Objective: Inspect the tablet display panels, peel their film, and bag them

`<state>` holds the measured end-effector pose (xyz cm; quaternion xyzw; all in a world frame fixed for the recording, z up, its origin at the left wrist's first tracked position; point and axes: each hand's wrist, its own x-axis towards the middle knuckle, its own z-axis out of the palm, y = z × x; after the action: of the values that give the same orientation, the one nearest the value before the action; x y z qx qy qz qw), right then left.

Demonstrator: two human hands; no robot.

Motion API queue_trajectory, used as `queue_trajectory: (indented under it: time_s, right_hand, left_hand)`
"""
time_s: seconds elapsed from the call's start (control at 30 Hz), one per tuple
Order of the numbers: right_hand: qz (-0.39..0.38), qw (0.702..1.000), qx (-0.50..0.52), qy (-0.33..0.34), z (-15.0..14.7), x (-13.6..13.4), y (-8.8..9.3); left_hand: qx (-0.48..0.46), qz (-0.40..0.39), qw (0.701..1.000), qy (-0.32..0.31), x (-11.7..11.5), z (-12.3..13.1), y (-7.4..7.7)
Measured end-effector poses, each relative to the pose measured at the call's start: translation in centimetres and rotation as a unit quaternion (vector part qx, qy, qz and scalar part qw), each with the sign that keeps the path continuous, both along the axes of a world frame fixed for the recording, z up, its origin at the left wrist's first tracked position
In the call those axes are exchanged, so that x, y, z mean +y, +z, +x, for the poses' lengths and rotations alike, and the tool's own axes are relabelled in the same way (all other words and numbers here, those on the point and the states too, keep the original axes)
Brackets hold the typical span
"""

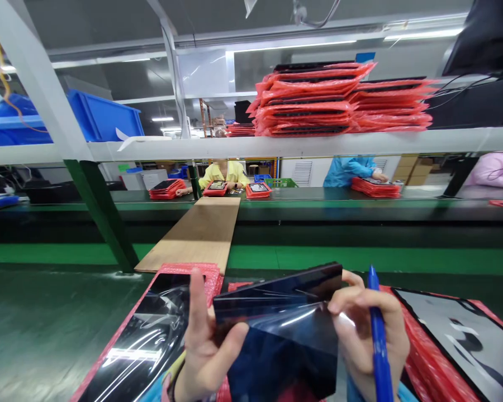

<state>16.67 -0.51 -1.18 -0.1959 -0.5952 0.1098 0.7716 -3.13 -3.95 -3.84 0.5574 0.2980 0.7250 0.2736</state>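
Note:
A glossy dark screen panel (283, 335) is held up in front of me, tilted, with bright reflections across its face. My left hand (209, 343) grips its left edge, thumb on the front and index finger stretched upward; the other fingers are partly hidden behind it. At the upper right corner, my right hand (371, 329) pinches the panel between thumb and fingertips. A blue pen (379, 340) also sits in the right hand, tucked along the fingers, tip up. Whether a clear film on the panel is partly lifted, I cannot tell.
Black panels on red bubble wrap (151, 335) lie at left; a grey-faced panel (456, 329) tops a red-wrapped stack at right. A wooden board (193, 234) bridges to the far bench. Red-wrapped stacks (305, 103) and blue bins (104, 117) fill the overhead shelf. Co-workers sit opposite.

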Motion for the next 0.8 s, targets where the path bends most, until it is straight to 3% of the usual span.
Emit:
queue_trajectory:
  time_s: [0.17,0.3,0.37,0.67,0.8]
  right_hand:
    - [-0.114,0.982,0.072,0.133,1.3,2.8,-0.2]
    - [-0.2,0.957,0.107,0.183,1.6,4.1,-0.9]
    - [-0.199,0.951,0.113,0.208,1.7,4.6,-1.3]
    - [-0.196,0.949,0.11,0.222,1.7,5.6,-2.1]
    - [-0.215,0.948,0.108,0.207,1.6,5.5,-2.0]
  left_hand:
    - [-0.001,-0.088,0.992,-0.086,-1.6,2.3,0.4]
    - [0.023,-0.088,0.987,-0.135,-1.6,3.1,-0.2]
    - [0.035,-0.077,0.985,-0.149,-1.5,3.3,-0.3]
    - [0.064,-0.098,0.985,-0.126,-1.7,3.3,-0.2]
    - [0.046,-0.06,0.987,-0.144,-1.5,3.5,0.3]
